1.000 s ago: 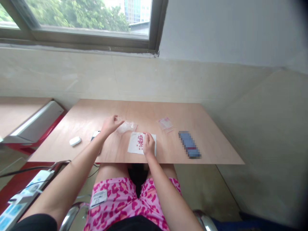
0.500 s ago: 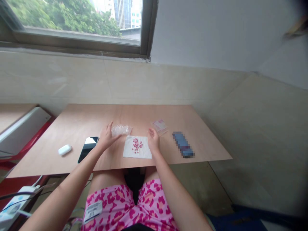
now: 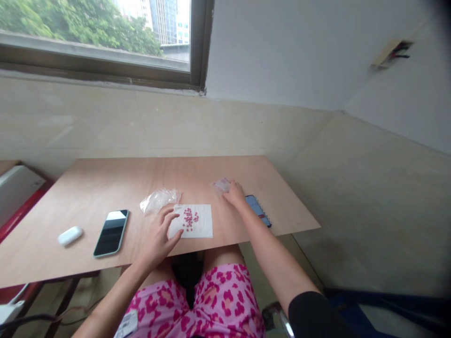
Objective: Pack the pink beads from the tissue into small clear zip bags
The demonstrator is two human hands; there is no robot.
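Observation:
My left hand [image 3: 162, 236] is open, its fingers spread and curved at the left edge of a white paper sheet [image 3: 206, 231]. Small pink-red bead-like pieces [image 3: 189, 218] are clustered on this sheet. Off to the right, my right hand [image 3: 236, 193] has thumb and fingers closed on the right side of a small clear plastic bag [image 3: 221, 183] with pinkish marks. Behind the left hand lies a crumpled heap of clear plastic bags [image 3: 158, 199].
A phone [image 3: 112, 233] with a pale green edge and a white earbud case [image 3: 70, 235] lie at the left. Beyond my right wrist is another phone [image 3: 259, 211]. The wooden tabletop [image 3: 127, 173] reaches the tiled wall below the window.
My right hand has gone from the sheet's right edge to the small plastic bag. My left hand has come back from beside the crumpled bags to the sheet. The view has turned right.

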